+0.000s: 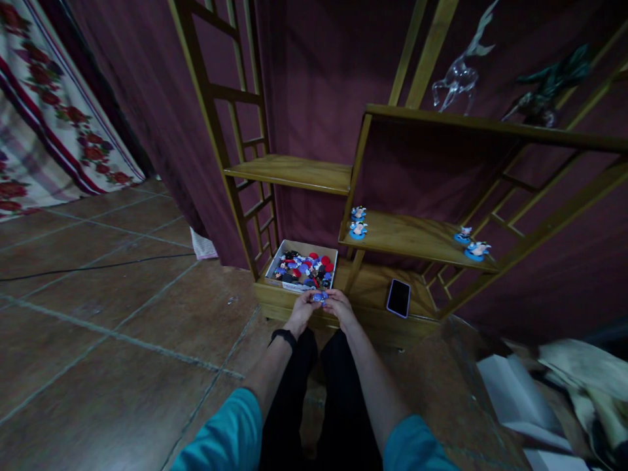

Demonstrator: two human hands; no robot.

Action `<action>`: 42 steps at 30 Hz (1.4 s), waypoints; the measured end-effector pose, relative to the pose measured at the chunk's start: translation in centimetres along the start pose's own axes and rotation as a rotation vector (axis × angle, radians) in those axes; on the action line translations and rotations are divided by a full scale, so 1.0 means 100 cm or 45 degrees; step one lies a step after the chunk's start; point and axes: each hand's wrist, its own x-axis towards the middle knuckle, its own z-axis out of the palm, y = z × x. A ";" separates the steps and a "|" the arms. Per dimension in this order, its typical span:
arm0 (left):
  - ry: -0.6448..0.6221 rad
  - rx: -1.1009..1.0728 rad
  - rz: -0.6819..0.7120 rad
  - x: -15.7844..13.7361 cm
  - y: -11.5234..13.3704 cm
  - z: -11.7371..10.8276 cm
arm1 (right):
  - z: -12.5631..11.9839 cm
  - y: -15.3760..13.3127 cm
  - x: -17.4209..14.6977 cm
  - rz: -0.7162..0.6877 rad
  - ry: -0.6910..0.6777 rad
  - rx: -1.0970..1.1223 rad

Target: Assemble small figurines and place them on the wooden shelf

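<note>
Both hands meet in front of a shallow white box (pixel 275 267) on the low shelf. Between them is a small blue-purple figurine (pixel 320 297), too small to make out in detail. My left hand (pixel 305 306), with a dark band on its wrist, grips the figurine from the left with closed fingers. My right hand (pixel 340 305) pinches it from the right. Many small figurines (pixel 307 265) in blue, red and black lie jumbled in the box just beyond my fingers.
Small figurines on blue bases stand on the middle shelf (pixel 402 235), two at its left end and two at its right. A phone (pixel 398 298) lies on the low shelf. Above stand a clear deer ornament (pixel 456 82) and a dark green statue (pixel 544 91). White boxes (pixel 520 392) sit right.
</note>
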 end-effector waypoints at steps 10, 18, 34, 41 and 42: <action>-0.023 0.035 0.039 -0.003 0.004 0.001 | 0.000 -0.002 -0.002 0.008 -0.006 -0.025; -0.025 0.058 0.011 -0.006 0.008 0.003 | 0.001 -0.001 0.001 -0.035 0.040 -0.053; -0.069 -0.011 0.032 -0.007 0.006 -0.002 | 0.002 0.001 0.000 -0.013 0.044 0.053; -0.054 -0.035 -0.001 -0.007 0.005 -0.002 | 0.003 -0.001 0.000 0.041 0.098 0.094; -0.051 -0.035 -0.002 -0.007 0.005 -0.001 | 0.003 -0.002 0.000 0.052 0.096 0.107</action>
